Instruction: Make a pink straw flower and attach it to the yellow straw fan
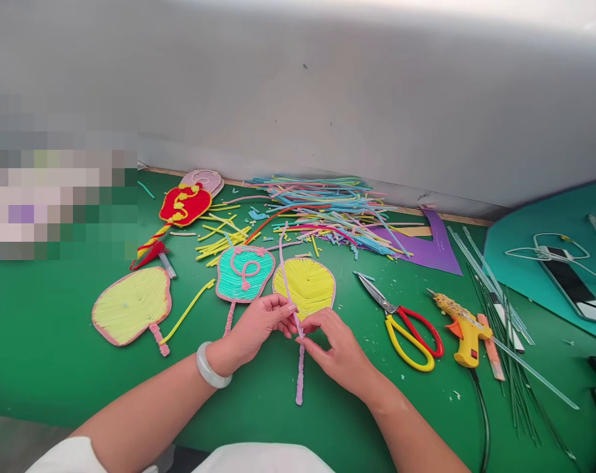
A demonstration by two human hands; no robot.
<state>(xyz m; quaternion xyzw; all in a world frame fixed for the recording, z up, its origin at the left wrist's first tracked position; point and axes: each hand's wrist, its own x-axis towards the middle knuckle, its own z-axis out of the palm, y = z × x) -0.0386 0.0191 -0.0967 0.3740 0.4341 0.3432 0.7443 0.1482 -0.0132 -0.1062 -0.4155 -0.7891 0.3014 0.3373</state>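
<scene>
A yellow leaf-shaped fan point(306, 284) with a pink rim lies on the green table point(41, 341), its pink braided handle point(300, 378) pointing toward me. My left hand point(257, 325), with a pale bangle on the wrist, pinches a thin pink strip point(285, 276) that rises over the fan. My right hand point(334, 348) pinches the same strip at the top of the handle. Both hands meet at the fan's lower edge.
A teal fan point(243, 272), a yellow fan point(133, 305) and a red fan point(184, 205) lie to the left. Several coloured strips point(322, 207) are piled behind. Scissors point(406, 322), a yellow glue gun point(462, 325), clear glue sticks point(495, 295), purple paper point(433, 246) and a phone point(571, 282) sit right.
</scene>
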